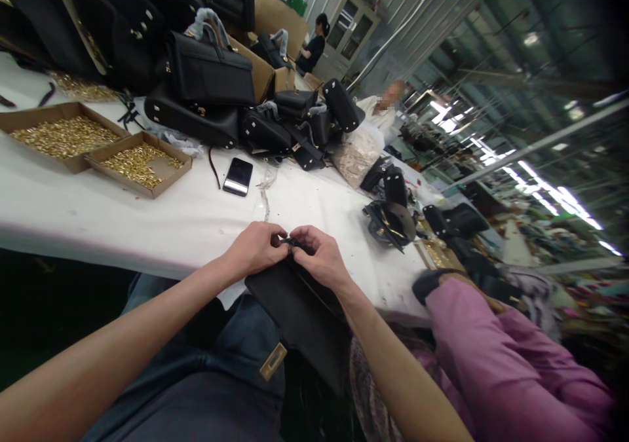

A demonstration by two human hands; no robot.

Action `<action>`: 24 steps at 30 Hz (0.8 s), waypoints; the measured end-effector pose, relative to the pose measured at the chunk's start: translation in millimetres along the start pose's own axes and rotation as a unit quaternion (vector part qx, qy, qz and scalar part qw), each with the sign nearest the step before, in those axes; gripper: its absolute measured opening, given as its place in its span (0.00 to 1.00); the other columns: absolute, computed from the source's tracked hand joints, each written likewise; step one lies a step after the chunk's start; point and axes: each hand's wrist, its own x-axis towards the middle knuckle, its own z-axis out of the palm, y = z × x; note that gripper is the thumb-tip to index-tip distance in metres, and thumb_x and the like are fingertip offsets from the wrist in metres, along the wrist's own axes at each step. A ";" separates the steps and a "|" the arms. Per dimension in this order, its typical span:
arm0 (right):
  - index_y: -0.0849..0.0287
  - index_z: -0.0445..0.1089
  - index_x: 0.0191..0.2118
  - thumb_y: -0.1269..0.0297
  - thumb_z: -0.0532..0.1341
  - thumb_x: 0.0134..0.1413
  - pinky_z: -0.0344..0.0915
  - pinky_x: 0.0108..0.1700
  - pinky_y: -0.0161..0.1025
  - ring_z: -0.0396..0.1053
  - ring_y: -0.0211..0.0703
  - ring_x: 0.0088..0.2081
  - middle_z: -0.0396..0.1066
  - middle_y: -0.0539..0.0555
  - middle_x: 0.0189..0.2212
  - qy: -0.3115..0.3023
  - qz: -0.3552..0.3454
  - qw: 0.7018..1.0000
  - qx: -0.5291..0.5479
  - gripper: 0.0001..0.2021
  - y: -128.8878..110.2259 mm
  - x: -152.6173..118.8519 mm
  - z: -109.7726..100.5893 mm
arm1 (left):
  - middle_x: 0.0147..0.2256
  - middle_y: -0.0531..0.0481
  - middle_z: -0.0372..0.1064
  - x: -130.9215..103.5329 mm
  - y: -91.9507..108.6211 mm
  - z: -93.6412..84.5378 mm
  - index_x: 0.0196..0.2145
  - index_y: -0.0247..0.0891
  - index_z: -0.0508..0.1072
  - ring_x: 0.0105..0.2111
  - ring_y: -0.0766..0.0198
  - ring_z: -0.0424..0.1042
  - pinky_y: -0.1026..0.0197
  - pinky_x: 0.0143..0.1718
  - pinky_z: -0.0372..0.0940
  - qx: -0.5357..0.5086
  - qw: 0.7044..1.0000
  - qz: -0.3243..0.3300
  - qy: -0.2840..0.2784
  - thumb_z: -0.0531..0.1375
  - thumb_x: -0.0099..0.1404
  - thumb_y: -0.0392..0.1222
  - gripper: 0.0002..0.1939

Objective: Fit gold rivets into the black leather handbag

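A black handbag (pixel 299 311) rests across my lap and against the table's edge, with a gold clasp plate (pixel 273 362) hanging at its lower side. My left hand (pixel 260 249) pinches the bag's top end between thumb and fingers. Close beside it, almost touching, my right hand (pixel 317 252) pinches the same end from the other side. Between the fingertips shows a small dark piece of the bag; its details are too small to make out.
Two cardboard trays of small gold hardware, the larger (pixel 73 164) and the smaller (pixel 147 190), stand at the left beside a phone (pixel 238 177). Black handbags (pixel 211 72) are piled behind. At my right sits a co-worker in a pink sleeve (pixel 462 324), near another dark bag (pixel 390 222).
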 end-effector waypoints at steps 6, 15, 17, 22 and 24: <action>0.56 0.76 0.51 0.67 0.68 0.59 0.76 0.48 0.43 0.80 0.46 0.42 0.81 0.53 0.41 0.005 -0.013 1.000 -0.017 0.14 -4.9 -1.8 1.3 | 0.27 0.51 0.78 -5.5 0.9 -2.4 0.37 0.41 0.86 0.29 0.61 0.72 0.61 0.33 0.62 0.006 0.999 0.031 -0.012 0.63 0.67 0.41 0.10; 0.55 0.73 0.47 0.67 0.66 0.56 0.74 0.44 0.41 0.77 0.45 0.39 0.79 0.51 0.38 0.008 -0.016 0.999 -0.032 0.12 0.7 3.2 0.6 | 0.29 0.45 0.80 1.2 8.0 0.5 0.32 0.39 0.86 0.29 0.59 0.74 0.59 0.32 0.60 0.064 0.997 0.034 0.010 0.63 0.65 0.39 0.10; 0.55 0.73 0.48 0.69 0.66 0.56 0.74 0.45 0.41 0.78 0.45 0.40 0.80 0.51 0.39 -0.007 -0.030 0.998 -0.054 0.14 -4.1 7.3 -5.0 | 0.28 0.46 0.80 1.1 9.8 1.1 0.31 0.38 0.85 0.29 0.59 0.74 0.59 0.32 0.60 0.058 0.998 0.018 0.026 0.64 0.64 0.40 0.09; 0.53 0.74 0.52 0.74 0.65 0.54 0.73 0.49 0.42 0.78 0.45 0.42 0.80 0.50 0.40 -0.086 -0.093 0.984 -0.126 0.20 -20.1 28.4 -25.3 | 0.22 0.50 0.74 1.7 13.9 4.9 0.24 0.37 0.80 0.26 0.62 0.71 0.60 0.30 0.57 0.040 0.999 0.007 0.019 0.64 0.64 0.40 0.12; 0.53 0.74 0.54 0.75 0.64 0.54 0.73 0.50 0.42 0.79 0.46 0.44 0.81 0.50 0.42 -0.123 -0.105 0.979 -0.127 0.22 -21.4 35.5 -31.1 | 0.22 0.50 0.74 4.4 13.0 7.8 0.24 0.37 0.80 0.26 0.62 0.70 0.60 0.30 0.56 0.046 0.998 -0.001 0.032 0.64 0.64 0.40 0.12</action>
